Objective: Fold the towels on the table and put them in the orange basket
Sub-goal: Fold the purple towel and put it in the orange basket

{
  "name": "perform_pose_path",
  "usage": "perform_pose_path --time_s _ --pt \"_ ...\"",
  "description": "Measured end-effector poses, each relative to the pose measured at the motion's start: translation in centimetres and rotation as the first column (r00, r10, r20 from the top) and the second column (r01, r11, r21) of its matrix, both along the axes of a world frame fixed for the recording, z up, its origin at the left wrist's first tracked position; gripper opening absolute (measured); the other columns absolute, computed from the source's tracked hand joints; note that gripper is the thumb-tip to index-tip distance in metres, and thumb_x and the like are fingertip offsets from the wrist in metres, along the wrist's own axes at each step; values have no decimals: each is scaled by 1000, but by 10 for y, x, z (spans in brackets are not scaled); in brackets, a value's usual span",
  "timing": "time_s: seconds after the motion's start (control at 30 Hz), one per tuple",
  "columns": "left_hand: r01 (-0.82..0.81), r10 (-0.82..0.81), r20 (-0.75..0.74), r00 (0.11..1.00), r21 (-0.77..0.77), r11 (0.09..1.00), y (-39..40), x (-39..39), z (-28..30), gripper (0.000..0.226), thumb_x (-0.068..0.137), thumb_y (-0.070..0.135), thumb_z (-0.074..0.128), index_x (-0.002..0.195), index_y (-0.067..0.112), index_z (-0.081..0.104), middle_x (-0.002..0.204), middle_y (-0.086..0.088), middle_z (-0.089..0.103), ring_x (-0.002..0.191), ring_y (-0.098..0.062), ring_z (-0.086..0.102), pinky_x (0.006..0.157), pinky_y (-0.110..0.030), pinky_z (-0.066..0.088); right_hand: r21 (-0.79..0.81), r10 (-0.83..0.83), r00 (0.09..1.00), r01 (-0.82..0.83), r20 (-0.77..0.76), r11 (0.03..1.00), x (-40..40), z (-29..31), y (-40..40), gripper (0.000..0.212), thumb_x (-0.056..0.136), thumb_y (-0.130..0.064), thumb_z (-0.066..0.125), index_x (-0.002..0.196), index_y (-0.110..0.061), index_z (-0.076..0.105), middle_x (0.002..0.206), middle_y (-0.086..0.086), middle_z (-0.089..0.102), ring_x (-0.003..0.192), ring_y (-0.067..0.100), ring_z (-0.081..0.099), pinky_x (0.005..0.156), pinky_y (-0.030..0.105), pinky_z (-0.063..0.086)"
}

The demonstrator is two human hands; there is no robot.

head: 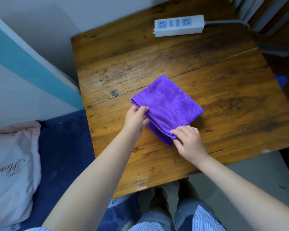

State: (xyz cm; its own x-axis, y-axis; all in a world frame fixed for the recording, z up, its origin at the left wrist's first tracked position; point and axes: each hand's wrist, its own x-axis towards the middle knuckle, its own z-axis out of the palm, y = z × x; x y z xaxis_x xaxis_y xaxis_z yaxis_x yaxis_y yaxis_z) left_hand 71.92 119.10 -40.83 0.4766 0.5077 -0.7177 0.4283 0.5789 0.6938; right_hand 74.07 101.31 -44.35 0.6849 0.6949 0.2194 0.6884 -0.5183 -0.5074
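Purple folded microfibre towel (167,105), centre frame: soft, light, limp, being pinched along its near edge by left hand (136,118) and right hand (188,140), each closed on a corner.

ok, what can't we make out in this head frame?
- Orange basket: not in the head view at all.
- Purple scrap past the table's right edge: blurred; could be another towel.
- Purple towel near edge: layers under left hand and right hand hidden by fingers.
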Motion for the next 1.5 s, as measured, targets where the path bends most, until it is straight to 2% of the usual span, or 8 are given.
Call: perform_pose_path --time_s 0.1,0.37,0.57,0.77,1.13,1.23,1.33,1.5 --pt "-124 127 16 992 -116 985 -3 -3 -10 27 93 0 43 70 13 41 73 -4 55 54 -9 58 47 -16 52 -61 25 999 -23 29 998 3 -1 3 14 66 -9 61 75 -6 71 68 6 67 64 24 65 66 25 31" --pt "93 23 -358 933 304 948 16 -41 -46 23 91 4 44 72 16 47 74 -7 57 57 -13 56 53 -21 47 -254 230 959 -184 164 950 -5 -14 4 21 48 -3 82 58 -12 66 59 0 62 55 22 60 64 28 36" --pt "634 -256 -580 773 698 334 9 -46 -43 42 90 22 52 128 4 46 134 -15 46 127 -29 41 105 -33 31 -305 419 907 -388 40 870 -15 -8 -1 42 35 0 81 76 -7 72 71 4 67 60 22 64 51 19 48" --pt "843 -362 -785 502 538 4 -12 -34 -64 71 91 51 38 147 13 17 157 -7 3 145 -25 -4 117 -41 4 -254 164 977 -126 137 959 32 -2 -17 32 63 1 56 91 -2 72 91 17 70 84 33 69 69 39 54" --pt "936 -272 -905 327 351 -42 -24 -30 -61 76 92 54 31 148 11 2 157 -10 -8 144 -29 -14 115 -50 -3 -529 398 903 -263 159 807 102 -24 -33 65 58 19 63 119 -3 60 128 23 55 114 46 53 87 54 47" --pt "787 -333 -804 493 575 -223 -44 -20 -42 53 87 22 37 137 4 39 147 -19 33 139 -34 28 112 -45 25 -655 454 891 -347 -7 672 112 -18 -37 65 85 8 44 143 -15 28 153 14 19 140 38 18 114 47 20" --pt "588 -471 -649 597 754 -293 -74 -12 -31 24 68 24 56 81 9 70 81 -9 69 72 -28 67 57 -27 54 -555 580 806 -429 121 713 122 -8 -33 63 55 7 78 115 -10 65 125 18 60 113 38 58 86 47 51" --pt "834 -396 -839 374 491 -252 -96 -2 -31 66 25 61 82 73 17 69 70 4 65 61 -14 62 47 -18 44 -534 752 635 -579 179 616 132 -1 -23 49 44 -6 89 91 -11 75 99 10 73 90 26 71 72 38 57"
